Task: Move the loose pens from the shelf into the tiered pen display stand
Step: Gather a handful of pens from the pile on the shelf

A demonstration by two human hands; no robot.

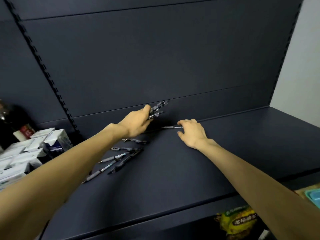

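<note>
My left hand (pixel 136 121) grips a bunch of several dark pens (pixel 157 110) near the back of the dark shelf (pixel 225 153); their ends fan out up and to the right. My right hand (pixel 192 132) reaches to a single pen (pixel 171 127) lying at the back edge, its fingertips pinching the pen's right end. Several loose pens (pixel 117 158) with grey grips lie on the shelf below my left wrist. No tiered pen display stand is in view.
A pile of white and blue boxes (pixel 31 149) stands at the left end of the shelf. The slotted upright (pixel 43 66) runs up the back panel. Below the shelf's front edge at the right lie a yellow-green packet (pixel 240 220) and a teal tray (pixel 313 196).
</note>
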